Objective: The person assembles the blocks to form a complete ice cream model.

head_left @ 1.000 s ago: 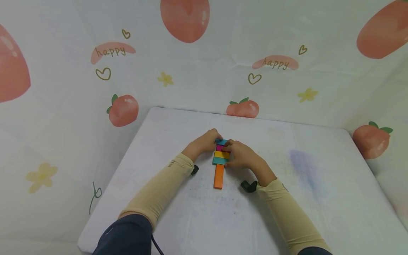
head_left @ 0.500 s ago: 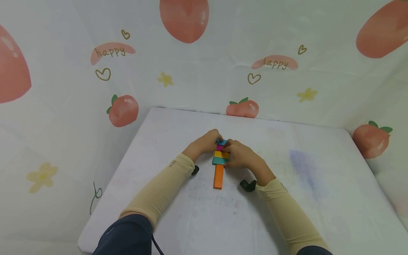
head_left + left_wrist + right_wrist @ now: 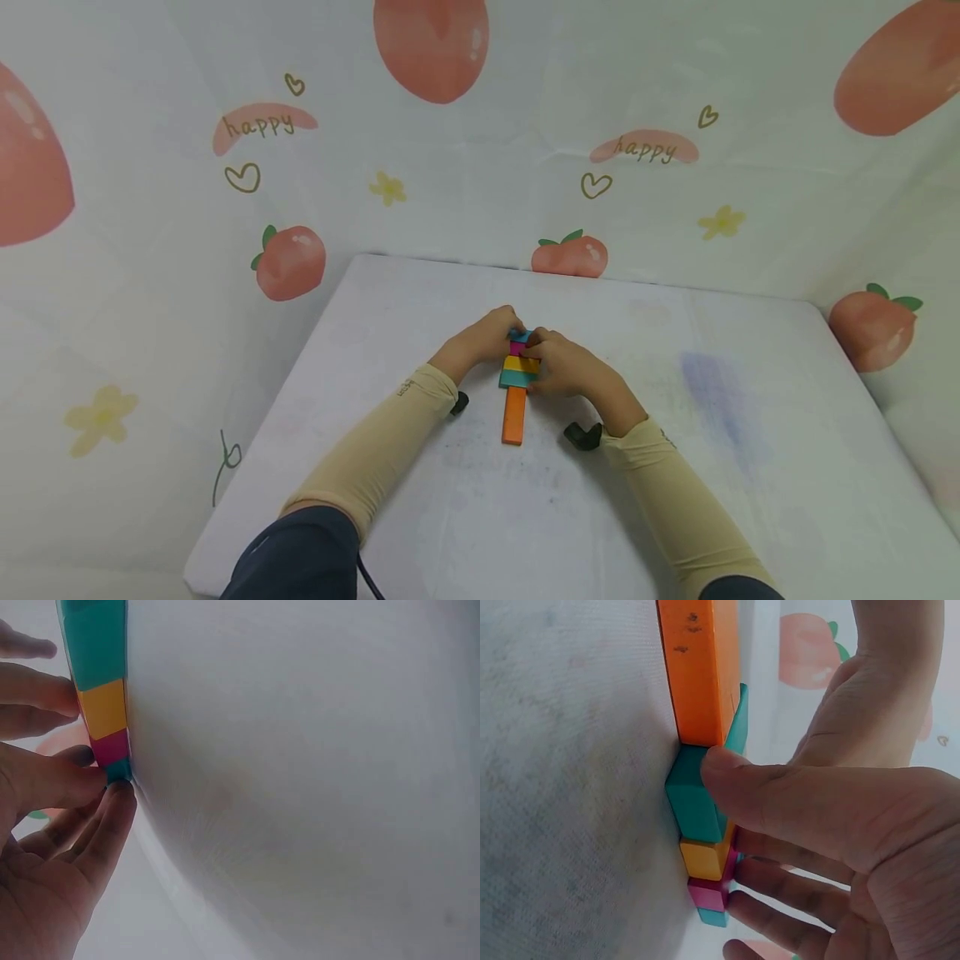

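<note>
On the white table lies a row of flat coloured blocks. From the far end come a light blue block [image 3: 521, 336], a magenta block [image 3: 517, 348], a yellow block [image 3: 521, 364] and a wider teal block [image 3: 517, 378]. A long orange block [image 3: 513, 415] runs from the teal one toward the person. My left hand [image 3: 484, 337] pinches the light blue block at its far end. From the right, my right hand [image 3: 567, 365] rests along the row: its thumb [image 3: 739, 780] presses the teal block's side while its fingers [image 3: 791, 885] touch the yellow and magenta blocks.
The white tabletop [image 3: 622, 517] carries a faint purple smudge at right. A patterned cloth [image 3: 480, 200] hangs behind and beside it. Dark wrist cameras show below each hand, and a black cable [image 3: 369, 577] trails by the left sleeve.
The left fingers and the light blue block have drawn very slightly nearer along the row. Both arms otherwise stay almost in place.
</note>
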`<action>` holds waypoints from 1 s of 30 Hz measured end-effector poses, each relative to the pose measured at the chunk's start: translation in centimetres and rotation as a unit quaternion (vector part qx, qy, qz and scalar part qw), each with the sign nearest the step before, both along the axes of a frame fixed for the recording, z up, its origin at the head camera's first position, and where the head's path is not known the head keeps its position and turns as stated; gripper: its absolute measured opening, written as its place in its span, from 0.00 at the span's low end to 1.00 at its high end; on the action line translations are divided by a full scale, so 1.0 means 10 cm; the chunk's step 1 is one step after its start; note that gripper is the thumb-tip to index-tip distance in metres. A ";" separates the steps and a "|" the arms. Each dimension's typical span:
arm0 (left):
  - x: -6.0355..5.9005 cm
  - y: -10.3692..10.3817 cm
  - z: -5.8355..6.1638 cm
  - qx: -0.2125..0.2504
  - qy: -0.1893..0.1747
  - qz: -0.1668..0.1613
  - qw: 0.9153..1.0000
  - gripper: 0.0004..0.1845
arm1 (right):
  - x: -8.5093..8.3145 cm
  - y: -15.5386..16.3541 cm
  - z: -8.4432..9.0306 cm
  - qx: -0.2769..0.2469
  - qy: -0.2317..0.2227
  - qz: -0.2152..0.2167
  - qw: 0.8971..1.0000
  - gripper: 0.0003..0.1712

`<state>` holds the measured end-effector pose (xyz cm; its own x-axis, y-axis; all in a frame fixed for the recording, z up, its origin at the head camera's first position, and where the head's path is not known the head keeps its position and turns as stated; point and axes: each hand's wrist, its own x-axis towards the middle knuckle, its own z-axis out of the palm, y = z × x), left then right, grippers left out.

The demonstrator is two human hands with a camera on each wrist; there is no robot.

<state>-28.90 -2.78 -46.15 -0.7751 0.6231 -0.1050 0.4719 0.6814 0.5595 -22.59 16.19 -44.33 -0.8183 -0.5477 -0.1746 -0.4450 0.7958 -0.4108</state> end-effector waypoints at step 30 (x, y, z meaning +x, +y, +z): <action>0.17 -0.18 0.10 -0.071 0.113 0.003 0.991 0.19 | -0.07 0.18 -0.11 -0.073 0.108 -0.040 0.991 0.16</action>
